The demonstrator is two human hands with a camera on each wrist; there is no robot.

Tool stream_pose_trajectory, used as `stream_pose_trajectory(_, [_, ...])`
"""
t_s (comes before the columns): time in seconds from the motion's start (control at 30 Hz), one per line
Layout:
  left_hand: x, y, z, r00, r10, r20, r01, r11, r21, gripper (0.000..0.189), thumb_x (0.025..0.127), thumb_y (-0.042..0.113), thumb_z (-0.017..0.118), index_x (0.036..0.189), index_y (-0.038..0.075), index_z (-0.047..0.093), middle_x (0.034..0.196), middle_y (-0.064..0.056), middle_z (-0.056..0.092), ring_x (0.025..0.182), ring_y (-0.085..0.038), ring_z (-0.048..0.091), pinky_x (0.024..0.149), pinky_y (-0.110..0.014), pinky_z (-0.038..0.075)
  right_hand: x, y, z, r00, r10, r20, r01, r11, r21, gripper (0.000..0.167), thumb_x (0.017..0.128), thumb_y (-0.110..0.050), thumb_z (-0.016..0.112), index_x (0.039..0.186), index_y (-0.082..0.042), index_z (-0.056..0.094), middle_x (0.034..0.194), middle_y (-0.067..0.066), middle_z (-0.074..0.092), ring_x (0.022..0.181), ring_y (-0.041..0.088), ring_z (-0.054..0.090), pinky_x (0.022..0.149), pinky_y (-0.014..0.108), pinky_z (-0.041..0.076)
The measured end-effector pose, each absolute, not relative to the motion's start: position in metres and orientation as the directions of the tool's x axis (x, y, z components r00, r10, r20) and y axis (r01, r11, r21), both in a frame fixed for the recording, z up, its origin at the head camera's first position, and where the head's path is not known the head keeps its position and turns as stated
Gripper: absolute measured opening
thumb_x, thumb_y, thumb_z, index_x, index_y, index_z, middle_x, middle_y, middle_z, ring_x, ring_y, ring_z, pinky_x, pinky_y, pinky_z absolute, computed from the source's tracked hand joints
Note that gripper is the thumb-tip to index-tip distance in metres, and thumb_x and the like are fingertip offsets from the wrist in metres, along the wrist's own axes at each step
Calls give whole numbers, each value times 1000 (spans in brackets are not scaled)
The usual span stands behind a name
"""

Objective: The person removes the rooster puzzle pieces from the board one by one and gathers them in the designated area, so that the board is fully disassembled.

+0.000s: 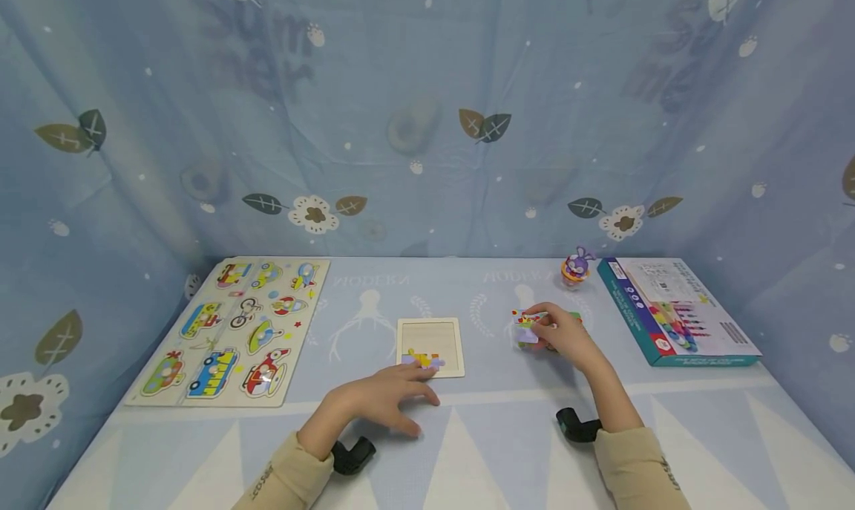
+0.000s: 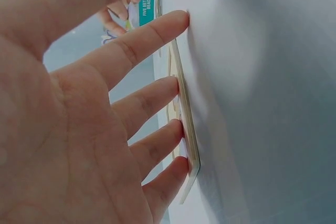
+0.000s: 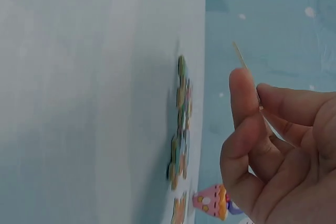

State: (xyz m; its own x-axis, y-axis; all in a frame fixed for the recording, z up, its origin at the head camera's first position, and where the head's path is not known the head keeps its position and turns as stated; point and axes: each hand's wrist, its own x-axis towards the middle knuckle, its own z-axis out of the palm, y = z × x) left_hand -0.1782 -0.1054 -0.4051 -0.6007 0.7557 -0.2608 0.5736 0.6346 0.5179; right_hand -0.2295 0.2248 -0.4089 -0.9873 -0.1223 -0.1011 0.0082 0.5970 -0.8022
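A square wooden puzzle tray (image 1: 430, 335) lies near the table's middle, with joined yellow and lilac puzzle pieces (image 1: 427, 359) along its near side. My left hand (image 1: 390, 396) has its fingers spread, several fingertips resting at the tray's near edge. To the right, my right hand (image 1: 566, 341) pinches a thin puzzle piece (image 3: 239, 56) between thumb and fingers, seen edge-on in the right wrist view. Below that hand, loose puzzle pieces (image 3: 181, 114) lie in an overlapping cluster on the table. The hand partly covers this cluster in the head view.
A board of vehicle pictures (image 1: 227, 332) lies at the left. A teal-and-white box (image 1: 681, 313) lies at the right. Between that box and the loose pieces stands a small purple rabbit-eared toy (image 1: 576, 268), towards the back. A patterned blue curtain (image 1: 427, 124) closes off the back.
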Motion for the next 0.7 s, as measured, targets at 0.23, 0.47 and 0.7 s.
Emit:
stream_pose_trajectory(0.23, [-178,-106,-406,-601,756,-260,572,634,521,41,78,29,70,116,19,61,149,-5,31,139,-32,18,111,-48,16,-226,242,-410,-990,-55,-129,71,596,-800,37,94,-10,50,128,1,45,98,16,52,68,15,62,64,27,52])
stream_pose_trajectory(0.47, [-179,-106,-409,-601,756,-258,581,636,508,40,78,31,70,116,20,60,149,-5,31,139,-32,19,110,-48,17,-221,259,-409,-988,1,-154,125,587,-800,47,90,-13,57,132,1,40,99,15,53,71,17,63,66,26,52])
stream_pose_trajectory(0.7, [-179,-106,-407,-601,755,-263,583,639,501,40,78,31,70,116,20,60,149,-5,31,139,-32,18,111,-48,17,-214,275,-405,-983,54,-177,173,607,-776,42,90,-21,60,122,2,47,90,10,60,75,20,61,65,29,47])
